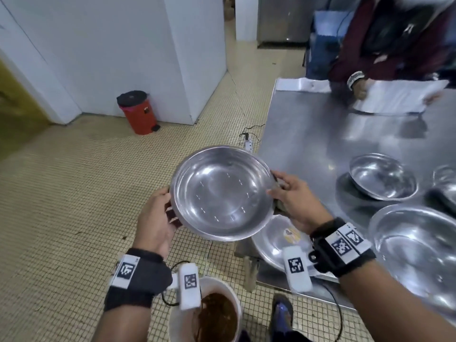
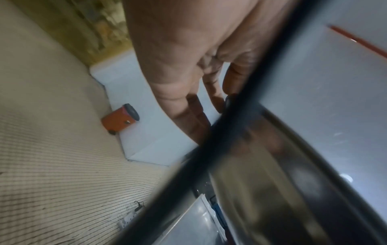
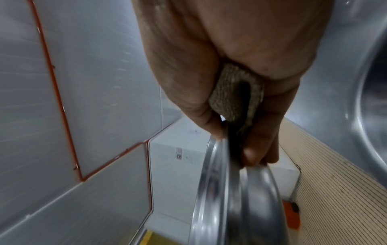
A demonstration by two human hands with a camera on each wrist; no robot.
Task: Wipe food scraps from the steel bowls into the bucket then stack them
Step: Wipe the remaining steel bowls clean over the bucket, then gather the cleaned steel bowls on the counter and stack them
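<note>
I hold a clean-looking steel bowl (image 1: 222, 193) in the air beside the table, tilted toward me. My left hand (image 1: 170, 206) grips its left rim, thumb on top and fingers underneath. My right hand (image 1: 276, 191) pinches the right rim (image 3: 217, 149), and a brown scouring pad (image 3: 236, 99) is tucked in its palm. The white bucket (image 1: 177, 324) holding brown scraps stands on the floor below my left wrist. The left wrist view shows my left hand (image 2: 209, 102) against the blurred dark bowl rim (image 2: 209, 165).
The steel table (image 1: 308, 134) on the right carries other steel bowls: one with scraps (image 1: 274, 240) under my right wrist, a large one (image 1: 419, 250), a smaller one (image 1: 382, 177). A person (image 1: 357, 87) handles white sheets at the far end. A red pedal bin (image 1: 138, 112) and a power strip (image 1: 248, 141) are on the floor.
</note>
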